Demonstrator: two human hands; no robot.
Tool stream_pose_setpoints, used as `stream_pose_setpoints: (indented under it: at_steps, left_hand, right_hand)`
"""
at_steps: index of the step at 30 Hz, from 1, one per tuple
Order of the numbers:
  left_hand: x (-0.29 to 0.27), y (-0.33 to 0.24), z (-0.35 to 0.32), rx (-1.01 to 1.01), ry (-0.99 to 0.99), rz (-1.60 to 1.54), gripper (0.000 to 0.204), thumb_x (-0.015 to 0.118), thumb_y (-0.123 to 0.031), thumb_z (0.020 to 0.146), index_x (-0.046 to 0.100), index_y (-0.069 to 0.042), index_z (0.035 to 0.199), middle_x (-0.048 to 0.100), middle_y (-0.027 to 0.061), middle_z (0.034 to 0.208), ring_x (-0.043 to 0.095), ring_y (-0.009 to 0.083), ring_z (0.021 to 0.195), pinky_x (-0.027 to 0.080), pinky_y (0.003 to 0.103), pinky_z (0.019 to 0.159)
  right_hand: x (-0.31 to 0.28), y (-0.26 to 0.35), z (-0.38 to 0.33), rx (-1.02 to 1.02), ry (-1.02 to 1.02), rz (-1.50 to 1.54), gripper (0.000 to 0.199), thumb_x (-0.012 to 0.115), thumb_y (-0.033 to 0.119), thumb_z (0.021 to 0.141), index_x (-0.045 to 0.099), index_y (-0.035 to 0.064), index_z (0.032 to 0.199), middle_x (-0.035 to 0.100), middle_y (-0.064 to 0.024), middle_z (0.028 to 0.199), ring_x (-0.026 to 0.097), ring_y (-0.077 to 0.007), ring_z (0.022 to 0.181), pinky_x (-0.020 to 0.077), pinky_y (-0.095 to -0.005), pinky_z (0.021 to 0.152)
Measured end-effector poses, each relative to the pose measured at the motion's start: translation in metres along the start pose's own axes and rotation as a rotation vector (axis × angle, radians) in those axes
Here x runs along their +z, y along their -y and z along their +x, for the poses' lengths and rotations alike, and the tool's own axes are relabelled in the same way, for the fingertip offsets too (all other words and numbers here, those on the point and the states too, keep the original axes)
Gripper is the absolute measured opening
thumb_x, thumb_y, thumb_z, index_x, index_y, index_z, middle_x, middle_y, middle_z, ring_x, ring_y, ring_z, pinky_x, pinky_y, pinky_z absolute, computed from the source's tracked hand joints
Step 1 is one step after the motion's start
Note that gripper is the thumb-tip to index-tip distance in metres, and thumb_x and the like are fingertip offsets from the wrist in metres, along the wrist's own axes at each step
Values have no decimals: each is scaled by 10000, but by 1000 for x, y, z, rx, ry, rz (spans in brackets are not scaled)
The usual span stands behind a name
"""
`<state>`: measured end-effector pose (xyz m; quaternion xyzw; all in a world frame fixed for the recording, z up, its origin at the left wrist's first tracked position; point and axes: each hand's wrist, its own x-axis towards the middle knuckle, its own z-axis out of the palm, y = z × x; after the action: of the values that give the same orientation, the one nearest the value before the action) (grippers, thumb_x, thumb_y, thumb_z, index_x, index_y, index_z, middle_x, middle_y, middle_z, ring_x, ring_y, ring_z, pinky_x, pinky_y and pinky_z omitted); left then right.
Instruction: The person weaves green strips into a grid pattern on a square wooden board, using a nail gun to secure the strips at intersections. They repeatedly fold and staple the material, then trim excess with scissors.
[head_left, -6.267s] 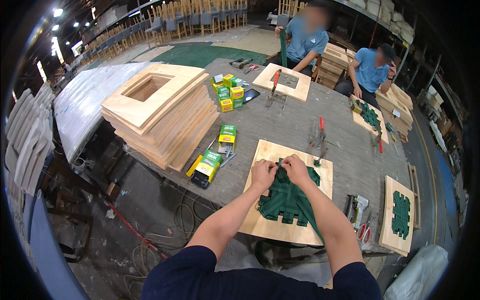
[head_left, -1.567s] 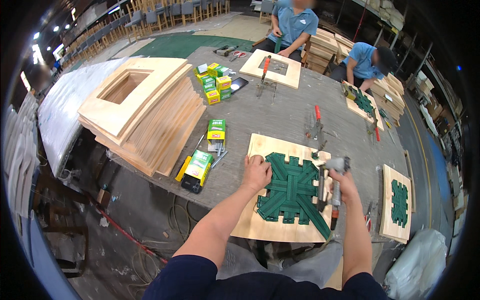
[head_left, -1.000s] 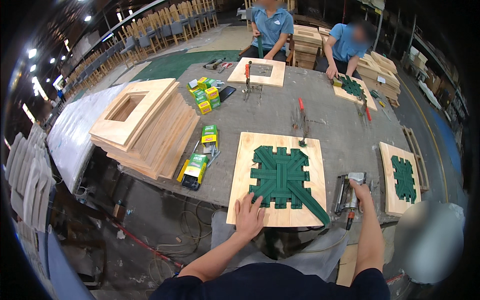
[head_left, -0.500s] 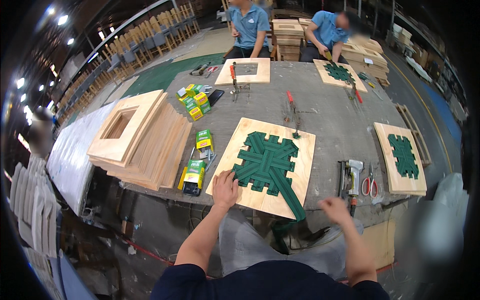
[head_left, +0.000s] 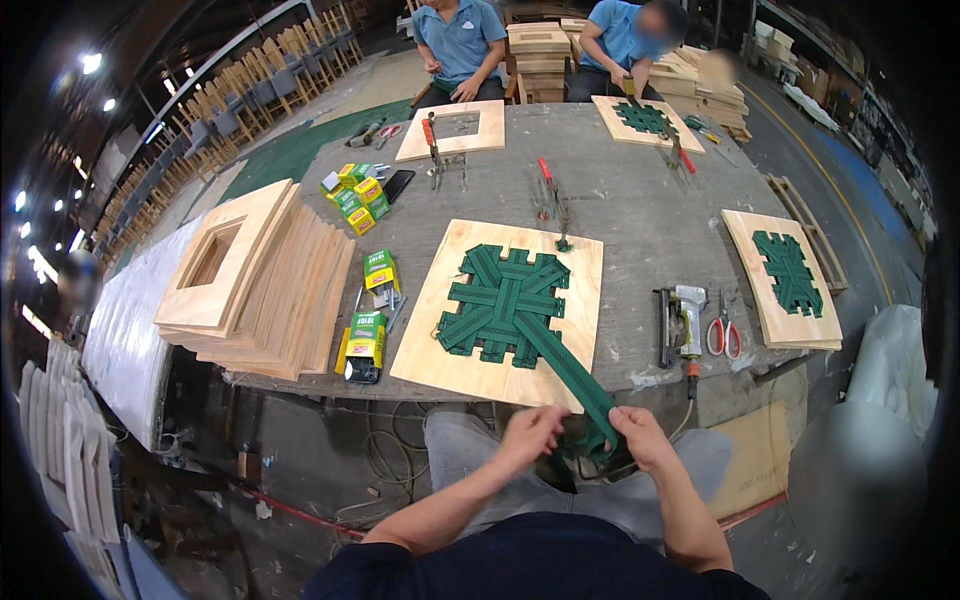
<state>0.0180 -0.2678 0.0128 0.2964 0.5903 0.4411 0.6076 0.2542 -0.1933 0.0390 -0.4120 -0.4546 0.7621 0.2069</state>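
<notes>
Over the table's near edge, my right hand pinches a long green webbing strap between thumb and fingers. The strap runs slantwise up to a wooden panel, and its loose end hangs by my lap. Left of it is my left hand, fingers loosely bent and apart, holding nothing. Several short green strips cross in a woven patch on the panel and cover its middle. A clamp with a red handle stands at the panel's far edge.
A stack of wooden frames rises at left, beside green-yellow boxes. To the right lie a staple gun, red-handled scissors and another strapped panel. Two people in blue shirts sit across the table.
My left hand has left the panel's left edge and moved right toward the strap. My right hand has taken hold of the strap and drawn it straighter. The view has shifted slightly.
</notes>
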Motion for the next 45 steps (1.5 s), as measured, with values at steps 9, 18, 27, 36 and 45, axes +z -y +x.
stream_pose_setpoints:
  at_steps: [9, 18, 27, 36, 45]
  left_hand:
    - [69, 5, 3, -113, 125, -284, 421, 556, -451, 1073, 646, -74, 909, 631, 7, 731, 548, 96, 541, 419, 271, 457]
    - [67, 16, -30, -209, 319, 3, 547, 525, -522, 1066, 640, -19, 883, 664, 66, 735, 608, 139, 581, 480, 298, 497]
    - [-11, -24, 23, 888, -625, 928, 401, 507, -237, 1031, 610, -76, 1384, 595, 171, 1327, 537, 383, 1246, 392, 504, 1071]
    - [-6, -14, 70, 889, -670, 1280, 497, 485, -357, 1026, 541, -217, 1500, 480, -5, 1583, 387, 381, 1456, 225, 618, 1195]
    - [-6, -10, 77, 858, -631, 1347, 419, 457, -345, 1045, 651, -193, 1384, 563, 4, 1509, 420, 416, 1428, 212, 624, 1198]
  right_hand:
    - [-48, 36, 16, -111, -185, -932, 399, 568, 320, 1054, 732, -43, 1077, 767, -111, 953, 708, -170, 847, 559, -352, 771]
    - [52, 45, 125, 436, 279, 170, 404, 369, 375, 1137, 579, 30, 1155, 651, -84, 887, 623, -185, 700, 543, -350, 632]
    - [74, 28, 132, 289, 54, 51, 372, 376, 358, 1137, 526, 79, 942, 462, -3, 664, 353, -145, 504, 338, -332, 487]
    - [45, 12, 83, 198, 4, -128, 351, 457, 349, 1114, 571, 56, 957, 487, 2, 658, 368, -103, 486, 302, -297, 437]
    - [19, -24, -8, 88, -49, -146, 368, 466, 312, 1109, 575, 34, 893, 517, -1, 690, 443, -106, 604, 378, -302, 569]
